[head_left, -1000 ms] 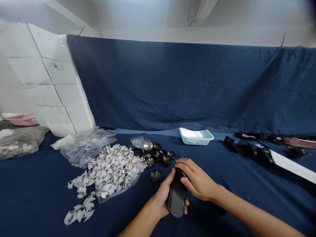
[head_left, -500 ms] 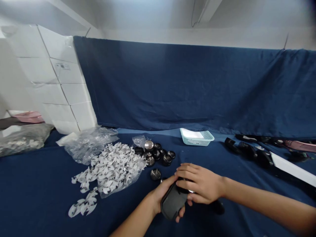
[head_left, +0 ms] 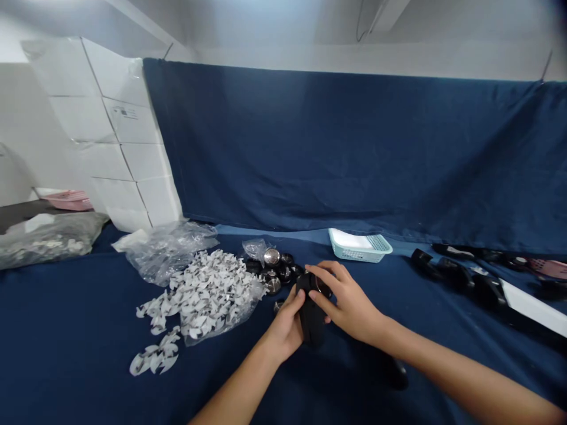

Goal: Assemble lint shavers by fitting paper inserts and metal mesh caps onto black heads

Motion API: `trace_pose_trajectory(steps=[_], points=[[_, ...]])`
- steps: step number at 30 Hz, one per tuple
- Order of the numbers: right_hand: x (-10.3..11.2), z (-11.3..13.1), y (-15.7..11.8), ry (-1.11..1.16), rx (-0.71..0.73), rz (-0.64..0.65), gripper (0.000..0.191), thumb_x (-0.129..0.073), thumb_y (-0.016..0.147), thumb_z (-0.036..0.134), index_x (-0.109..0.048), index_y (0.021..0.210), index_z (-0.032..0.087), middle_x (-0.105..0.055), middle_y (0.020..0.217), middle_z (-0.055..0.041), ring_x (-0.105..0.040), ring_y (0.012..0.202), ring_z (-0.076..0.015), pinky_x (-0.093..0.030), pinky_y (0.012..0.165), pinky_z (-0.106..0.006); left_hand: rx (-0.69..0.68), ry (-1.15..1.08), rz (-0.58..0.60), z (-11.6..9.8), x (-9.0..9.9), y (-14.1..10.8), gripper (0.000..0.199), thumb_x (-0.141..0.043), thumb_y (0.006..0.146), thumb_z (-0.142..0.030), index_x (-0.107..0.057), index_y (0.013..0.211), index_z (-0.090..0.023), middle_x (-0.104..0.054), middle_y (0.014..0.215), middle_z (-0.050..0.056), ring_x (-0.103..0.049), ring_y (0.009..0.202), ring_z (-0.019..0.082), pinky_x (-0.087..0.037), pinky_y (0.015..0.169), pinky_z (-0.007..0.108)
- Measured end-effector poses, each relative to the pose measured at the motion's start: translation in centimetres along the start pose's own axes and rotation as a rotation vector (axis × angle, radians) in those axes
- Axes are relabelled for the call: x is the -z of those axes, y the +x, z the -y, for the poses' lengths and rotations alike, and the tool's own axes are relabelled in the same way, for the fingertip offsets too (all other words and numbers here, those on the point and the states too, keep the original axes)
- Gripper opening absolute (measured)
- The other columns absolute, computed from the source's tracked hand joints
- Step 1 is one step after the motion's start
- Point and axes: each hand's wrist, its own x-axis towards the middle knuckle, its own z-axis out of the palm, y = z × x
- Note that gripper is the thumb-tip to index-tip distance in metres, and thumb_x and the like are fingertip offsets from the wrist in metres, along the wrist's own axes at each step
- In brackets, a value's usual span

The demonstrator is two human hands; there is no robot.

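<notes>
A black device body [head_left: 312,321] stands roughly upright between my two hands, low in the middle of the view. My left hand [head_left: 287,324] is wrapped round its lower part, thumb on the near face. The fingers of my right hand [head_left: 343,298] hold a round dark part [head_left: 319,285] at the top of the device. Whether that part is fixed to the body cannot be made out. Just beyond and left of the hands lie several round black and silver parts [head_left: 273,285]. Many small white plastic pieces [head_left: 217,289] are heaped on a clear bag to the left.
A light blue basket [head_left: 361,256] is behind my right hand. Black items [head_left: 458,274] and a long white strip [head_left: 534,308] lie at the right. Crumpled clear plastic [head_left: 166,251] and stacked white boxes [head_left: 126,159] are at the left, before a blue curtain [head_left: 345,147].
The black device has been raised and turned more upright. My right hand has shifted from across it to its top, fingertips now on the round part. The camera view has moved slightly.
</notes>
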Motion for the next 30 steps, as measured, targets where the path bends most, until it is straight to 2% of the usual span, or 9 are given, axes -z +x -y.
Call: trace_pose_trajectory(steps=[5, 8, 10, 12, 16, 21, 26, 30], points=[[0.4, -1.2, 0.8, 0.079, 0.039, 0.034, 0.039, -0.064, 0.085, 0.027, -0.055, 0.123, 0.025, -0.054, 0.118, -0.0096, -0.057, 0.11, -0.0246, -0.052, 0.095, -0.046, 0.003, -0.02, -0.008, -0.3, 0.1, 0.2, 0.044, -0.07, 0.084, -0.04, -0.054, 0.123, -0.026, -0.071, 0.102, 0.005, -0.07, 0.081, 0.021, -0.053, 0.082, 0.038], [0.9, -2.0, 1.3, 0.09, 0.119, 0.096, 0.043, -0.069, 0.083, 0.028, -0.056, 0.123, 0.025, -0.054, 0.122, -0.0105, -0.054, 0.115, -0.0254, -0.048, 0.099, -0.047, 0.056, -0.013, 0.002, -0.8, 0.3, 0.2, 0.044, -0.067, 0.085, -0.044, -0.055, 0.122, -0.023, -0.072, 0.099, 0.007, -0.071, 0.078, 0.023, -0.054, 0.078, 0.039], [1.4, -2.3, 1.6, 0.071, 0.202, 0.156, 0.045, -0.069, 0.084, 0.031, -0.056, 0.127, 0.025, -0.054, 0.126, -0.0113, -0.052, 0.118, -0.0264, -0.045, 0.101, -0.049, 0.121, 0.007, 0.025, -1.2, 0.3, 0.1, 0.045, -0.06, 0.088, -0.051, -0.058, 0.116, -0.016, -0.073, 0.092, 0.012, -0.072, 0.071, 0.025, -0.055, 0.07, 0.038], [1.9, -2.5, 2.1, 0.033, 0.301, 0.224, 0.045, -0.066, 0.086, 0.034, -0.055, 0.128, 0.025, -0.054, 0.127, -0.0119, -0.051, 0.116, -0.0264, -0.047, 0.098, -0.048, 0.189, 0.03, 0.05, -1.5, 0.3, 0.0, 0.056, -0.048, 0.091, -0.059, -0.062, 0.107, -0.008, -0.073, 0.082, 0.017, -0.071, 0.061, 0.026, -0.054, 0.06, 0.035], [2.4, -2.7, 3.2, -0.014, 0.433, 0.322, 0.04, -0.063, 0.088, 0.036, -0.059, 0.126, 0.024, -0.057, 0.124, -0.0101, -0.053, 0.108, -0.0241, -0.047, 0.093, -0.043, 0.279, 0.054, 0.078, -1.8, 0.1, -0.2, 0.07, -0.032, 0.09, -0.069, -0.064, 0.094, -0.007, -0.071, 0.068, 0.018, -0.067, 0.047, 0.026, -0.048, 0.045, 0.03], [1.5, -3.6, 3.9, 0.055, 0.37, 0.273, 0.049, -0.068, 0.083, 0.045, -0.059, 0.127, 0.023, -0.058, 0.12, -0.0109, -0.055, 0.109, -0.0243, -0.045, 0.096, -0.045, 0.3, 0.046, 0.017, -1.5, 0.0, 0.0, 0.067, -0.032, 0.088, -0.072, -0.061, 0.097, -0.012, -0.072, 0.07, 0.015, -0.068, 0.05, 0.025, -0.049, 0.048, 0.029], [0.4, -4.0, 3.6, 0.096, 0.27, 0.235, 0.046, -0.064, 0.087, 0.039, -0.056, 0.13, 0.025, -0.056, 0.127, -0.0113, -0.052, 0.119, -0.0267, -0.038, 0.105, -0.053, 0.218, 0.032, -0.064, -1.0, 0.2, 0.4, 0.058, -0.042, 0.089, -0.067, -0.062, 0.096, -0.013, -0.072, 0.072, 0.013, -0.068, 0.056, 0.023, -0.05, 0.056, 0.029], [0.5, -3.3, 3.4, 0.151, 0.132, 0.256, 0.057, -0.066, 0.085, 0.032, -0.046, 0.138, 0.027, -0.05, 0.134, -0.0105, -0.05, 0.123, -0.0253, -0.044, 0.104, -0.046, 0.143, 0.04, -0.135, -1.0, 0.2, 0.3, 0.058, -0.05, 0.086, -0.066, -0.064, 0.097, -0.011, -0.07, 0.072, 0.011, -0.067, 0.057, 0.022, -0.05, 0.057, 0.029]])
